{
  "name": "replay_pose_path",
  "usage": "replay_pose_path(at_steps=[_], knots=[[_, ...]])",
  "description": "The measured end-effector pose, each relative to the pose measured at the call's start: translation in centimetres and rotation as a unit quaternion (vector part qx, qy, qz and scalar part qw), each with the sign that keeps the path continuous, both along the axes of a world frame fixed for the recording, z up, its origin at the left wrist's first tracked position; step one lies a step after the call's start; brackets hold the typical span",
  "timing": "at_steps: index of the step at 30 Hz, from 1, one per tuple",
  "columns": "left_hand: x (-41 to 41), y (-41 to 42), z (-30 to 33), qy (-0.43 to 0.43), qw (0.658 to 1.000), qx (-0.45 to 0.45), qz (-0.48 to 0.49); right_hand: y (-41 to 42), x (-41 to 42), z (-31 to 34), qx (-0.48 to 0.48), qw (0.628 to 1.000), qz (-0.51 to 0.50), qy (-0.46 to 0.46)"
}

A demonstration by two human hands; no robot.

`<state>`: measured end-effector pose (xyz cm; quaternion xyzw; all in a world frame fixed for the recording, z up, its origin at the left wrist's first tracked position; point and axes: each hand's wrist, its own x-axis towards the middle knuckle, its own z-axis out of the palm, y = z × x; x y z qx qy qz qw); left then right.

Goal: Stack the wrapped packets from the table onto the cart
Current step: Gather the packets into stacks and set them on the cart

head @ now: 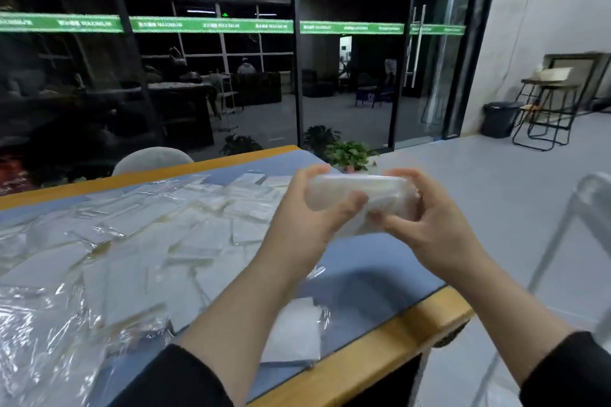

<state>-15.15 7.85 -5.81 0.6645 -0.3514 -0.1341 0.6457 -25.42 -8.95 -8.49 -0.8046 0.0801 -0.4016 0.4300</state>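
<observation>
A bundle of white wrapped packets point(360, 192) in clear film is held up above the table's right end. My left hand point(307, 211) grips its left end, thumb curled over the front. My right hand point(426, 221) grips its right end from below and behind. Several more flat white packets point(198, 225) lie scattered over the blue-topped table point(380, 277). One packet point(294, 330) sits alone near the front edge. A pale metal frame point(582, 208) at the far right may be the cart; only its blurred rail shows.
Loose clear plastic film point(43, 334) is crumpled at the table's near left. A potted plant point(350, 155) stands beyond the table's far corner, a grey chair back point(152, 158) behind the table. Glass walls, stools and a dark bin point(499, 119) stand farther off on the grey floor.
</observation>
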Motion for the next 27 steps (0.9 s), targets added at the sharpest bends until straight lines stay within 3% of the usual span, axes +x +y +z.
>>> replay_pose_path(at_steps=[3, 5, 8, 11, 19, 22, 27], knots=[[-2.0, -3.8, -2.7, 0.098, 0.993, 0.025, 0.067, -2.1, -1.5, -2.8, -0.031, 0.994, -0.043, 0.096], [-2.3, -5.3, -4.5, 0.103, 0.984, 0.062, 0.129, -2.5, -2.2, -4.3, -0.022, 0.989, -0.025, 0.143], [-2.0, -6.4, -6.2, 0.071, 0.979, 0.012, 0.189, -2.7, -2.6, -5.2, -0.001, 0.992, -0.015, 0.129], [-2.2, -6.4, -6.5, 0.077, 0.981, -0.03, 0.174, -2.7, -2.5, -5.4, -0.014, 0.992, -0.002, 0.123], [-2.4, -6.9, -6.8, 0.01, 0.984, -0.02, 0.176, -2.8, -2.2, -6.0, -0.058, 0.989, 0.003, 0.133], [-2.3, -6.9, -6.9, -0.006, 0.982, -0.026, 0.187, -2.8, -2.2, -5.9, -0.011, 0.993, 0.005, 0.118], [-1.9, -7.0, -7.2, 0.004, 0.975, -0.034, 0.219, -2.8, -2.6, -5.7, -0.032, 0.993, -0.01, 0.113]])
